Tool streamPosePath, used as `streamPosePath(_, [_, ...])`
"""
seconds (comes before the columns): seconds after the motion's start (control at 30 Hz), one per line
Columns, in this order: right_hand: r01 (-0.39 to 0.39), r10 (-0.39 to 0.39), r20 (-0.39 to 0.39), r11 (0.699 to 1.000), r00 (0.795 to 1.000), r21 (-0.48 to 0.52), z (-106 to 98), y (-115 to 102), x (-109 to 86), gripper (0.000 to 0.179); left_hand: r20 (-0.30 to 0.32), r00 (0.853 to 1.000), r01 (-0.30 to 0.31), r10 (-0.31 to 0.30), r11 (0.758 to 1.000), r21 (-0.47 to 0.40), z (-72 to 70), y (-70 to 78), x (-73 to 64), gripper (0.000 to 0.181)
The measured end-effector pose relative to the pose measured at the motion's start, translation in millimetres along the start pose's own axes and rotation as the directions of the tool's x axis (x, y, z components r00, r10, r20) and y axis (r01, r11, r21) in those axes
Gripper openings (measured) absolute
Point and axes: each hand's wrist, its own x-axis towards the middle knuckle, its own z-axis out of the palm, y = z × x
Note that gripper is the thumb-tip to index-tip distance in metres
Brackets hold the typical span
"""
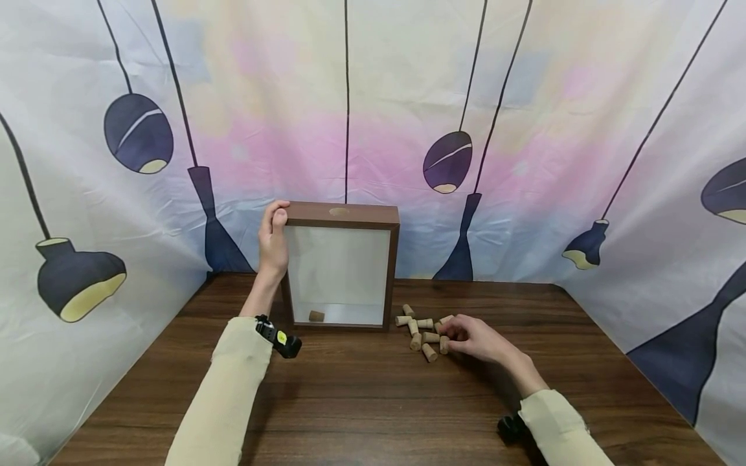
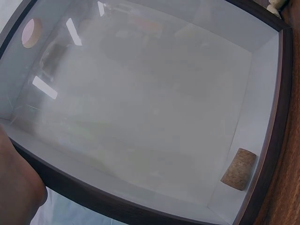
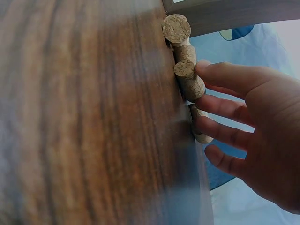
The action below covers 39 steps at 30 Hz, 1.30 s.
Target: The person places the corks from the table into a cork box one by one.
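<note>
A shallow brown-framed box (image 1: 344,215) with a clear front stands upright on the table, a round hole (image 1: 339,211) in its top. My left hand (image 1: 274,243) grips its upper left corner, fingers over the top edge and thumb at the front. One cork (image 2: 239,169) lies inside at the bottom. Right of the box, several tapered corks (image 1: 430,337) lie loosely grouped on the table. My right hand (image 1: 480,340) is at their right side, thumb and fingers parted. In the right wrist view its thumb and index fingertips are right at one cork (image 3: 191,84).
The dark wood table (image 1: 373,401) stretches in front of the box and around the corks. Behind it hangs a cloth backdrop (image 1: 384,97) printed with lamps, close to the back edge. Each wrist carries a small black camera (image 1: 280,336).
</note>
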Motion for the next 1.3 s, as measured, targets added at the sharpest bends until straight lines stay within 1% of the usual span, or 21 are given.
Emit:
streamPosePath(0.2, [0.016, -0.016, 0.001, 1.000, 1.000, 0.011, -0.1, 1.4, 0.5, 0.030, -0.007, 1.000, -0.012, 0.012, 1.000, -0.003, 1.3, 1.4, 1.0, 0.041])
streamPosePath(0.37, [0.026, -0.026, 0.026, 1.000, 0.999, 0.017, 0.0, 2.1, 1.1, 0.028, 0.000, 1.000, -0.017, 0.017, 1.000, 0.001, 1.1, 1.7, 0.5, 0.042])
streamPosePath(0.67, [0.016, -0.016, 0.024, 1.000, 1.000, 0.008, 0.0, 0.2, 2.7, 0.027, 0.006, 1.000, -0.031, 0.031, 0.999, -0.016, 0.8, -0.1, 0.3, 0.041])
streamPosePath(0.93, [0.027, -0.028, 0.031, 1.000, 0.999, 0.014, -0.1, -3.9, 3.3, 0.021, -0.010, 1.000, -0.002, 0.002, 1.000, 0.001, 0.3, 0.1, 0.3, 0.039])
streamPosePath(1.03, [0.034, -0.034, 0.017, 0.999, 0.999, 0.004, -0.7, -5.1, 4.2, 0.021, -0.012, 1.000, -0.005, 0.005, 1.000, -0.012, -1.2, 0.0, -0.1, 0.040])
streamPosePath(1.17, [0.063, -0.063, -0.022, 0.998, 0.998, -0.005, -2.9, -6.7, 4.0, 0.021, 0.000, 1.000, -0.010, 0.010, 1.000, -0.021, -1.9, -0.8, -0.8, 0.041])
streamPosePath(1.3, [0.075, -0.075, -0.053, 0.997, 0.996, 0.003, -6.5, -9.6, 4.0, 0.020, 0.006, 1.000, -0.012, 0.012, 1.000, -0.014, -1.6, -0.7, -0.4, 0.041])
